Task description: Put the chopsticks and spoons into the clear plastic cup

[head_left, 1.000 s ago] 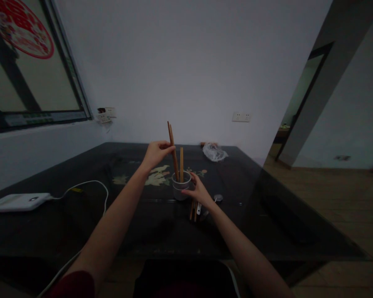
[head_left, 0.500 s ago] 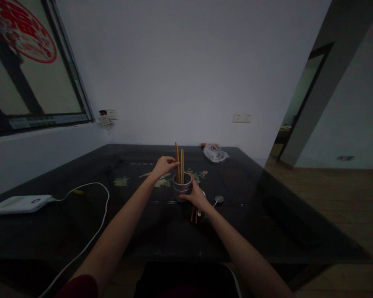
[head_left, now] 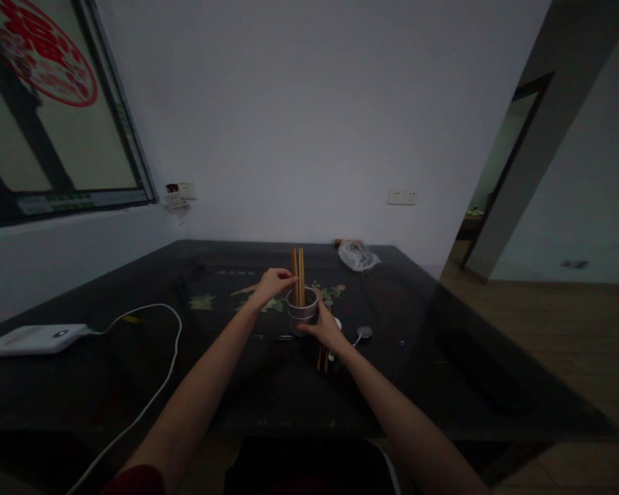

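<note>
A grey cylindrical holder (head_left: 301,313) stands upright on the dark table, with several wooden chopsticks (head_left: 301,275) rising out of it. My right hand (head_left: 325,326) is wrapped round the holder's right side, thumb across its front. At the left of the bundle, my left hand (head_left: 277,281) pinches a darker chopstick (head_left: 294,265) whose lower end is inside the holder. More chopsticks (head_left: 322,359) lie on the table beneath my right wrist, partly hidden by it. A spoon (head_left: 363,333) rests just right of that wrist, its handle partly covered.
A white power bank (head_left: 35,339) lies at the left, and its white cable (head_left: 177,344) loops toward the front edge. Near the wall sits a crumpled clear plastic bag (head_left: 358,255). A long dark object (head_left: 481,368) lies at the right of the table (head_left: 268,402).
My left hand has moved down slightly, and the darker chopstick has sunk deeper into the holder, its top now about level with the others. My right hand keeps its hold.
</note>
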Demonstrator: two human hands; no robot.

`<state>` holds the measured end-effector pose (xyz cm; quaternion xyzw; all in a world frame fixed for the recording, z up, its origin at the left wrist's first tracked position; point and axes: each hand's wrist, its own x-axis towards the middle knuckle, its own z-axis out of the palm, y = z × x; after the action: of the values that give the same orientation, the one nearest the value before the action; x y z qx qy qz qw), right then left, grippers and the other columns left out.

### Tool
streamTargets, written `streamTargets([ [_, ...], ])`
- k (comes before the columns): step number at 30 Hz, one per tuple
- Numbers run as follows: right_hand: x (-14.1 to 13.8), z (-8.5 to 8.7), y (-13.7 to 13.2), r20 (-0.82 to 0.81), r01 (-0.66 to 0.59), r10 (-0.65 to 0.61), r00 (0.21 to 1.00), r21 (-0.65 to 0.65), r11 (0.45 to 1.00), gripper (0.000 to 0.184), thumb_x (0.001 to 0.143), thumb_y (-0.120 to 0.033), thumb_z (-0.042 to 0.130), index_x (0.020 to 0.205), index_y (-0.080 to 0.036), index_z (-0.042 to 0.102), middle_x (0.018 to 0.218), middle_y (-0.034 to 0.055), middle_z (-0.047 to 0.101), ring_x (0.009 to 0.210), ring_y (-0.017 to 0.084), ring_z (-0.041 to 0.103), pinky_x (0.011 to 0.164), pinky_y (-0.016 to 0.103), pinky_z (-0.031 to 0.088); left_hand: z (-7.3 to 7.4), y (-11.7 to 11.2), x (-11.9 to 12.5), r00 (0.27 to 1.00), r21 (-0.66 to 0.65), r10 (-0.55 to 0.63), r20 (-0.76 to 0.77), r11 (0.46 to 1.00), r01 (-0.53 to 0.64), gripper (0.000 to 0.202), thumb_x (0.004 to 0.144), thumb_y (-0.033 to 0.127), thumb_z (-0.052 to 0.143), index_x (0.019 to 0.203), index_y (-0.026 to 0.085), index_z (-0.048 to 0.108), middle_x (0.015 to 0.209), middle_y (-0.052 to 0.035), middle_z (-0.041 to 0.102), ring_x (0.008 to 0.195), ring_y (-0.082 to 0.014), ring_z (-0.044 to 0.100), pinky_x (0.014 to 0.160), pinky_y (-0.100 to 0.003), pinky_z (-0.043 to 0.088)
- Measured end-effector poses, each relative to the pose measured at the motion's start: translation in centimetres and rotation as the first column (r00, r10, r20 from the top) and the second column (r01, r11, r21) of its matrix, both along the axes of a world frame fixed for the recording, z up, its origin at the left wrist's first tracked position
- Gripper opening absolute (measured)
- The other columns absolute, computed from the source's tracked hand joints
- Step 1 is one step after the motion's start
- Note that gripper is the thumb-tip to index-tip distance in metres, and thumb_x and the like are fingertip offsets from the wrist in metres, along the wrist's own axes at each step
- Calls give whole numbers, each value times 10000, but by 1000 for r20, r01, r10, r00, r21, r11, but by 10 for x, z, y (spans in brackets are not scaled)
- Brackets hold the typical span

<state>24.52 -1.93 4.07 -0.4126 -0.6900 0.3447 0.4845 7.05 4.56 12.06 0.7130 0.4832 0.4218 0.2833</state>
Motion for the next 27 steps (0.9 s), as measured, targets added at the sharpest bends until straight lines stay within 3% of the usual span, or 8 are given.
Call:
streamTargets([
  [7, 0, 0, 1, 21, 23, -22, 1000, -23, 999, 911, 560, -221, 785, 1356, -183, 343, 1233, 110, 579, 1125, 247, 556, 962, 389, 429, -1, 1, 5, 999, 21, 49, -12, 999, -49, 274, 659, 401, 639, 684, 130, 671, 627, -27, 643, 563, -127, 557, 516, -215, 417],
  [16, 0, 0, 1, 14, 15, -15, 1000, 17, 1000, 919, 557, -236, 788, 1358, -177, 342, 1286, 123, 540, 1209, 248, 498, 1031, 386, 365, 5, -4, 5, 998, 25, 50, -26, 998, -49, 294, 630, 427, 657, 659, 136, 691, 587, -27, 640, 620, -158, 569, 556, -234, 393],
  [27, 2, 0, 0, 22, 9, -10, 1000, 20, 1000, 880, 571, -225, 777, 1346, -186, 360, 1286, 115, 546, 1190, 242, 514, 1024, 390, 374, 1, 3, 3, 993, 39, 107, -51, 994, -105, 268, 621, 410, 647, 639, 144, 681, 617, -25, 649, 614, -149, 560, 562, -231, 379],
])
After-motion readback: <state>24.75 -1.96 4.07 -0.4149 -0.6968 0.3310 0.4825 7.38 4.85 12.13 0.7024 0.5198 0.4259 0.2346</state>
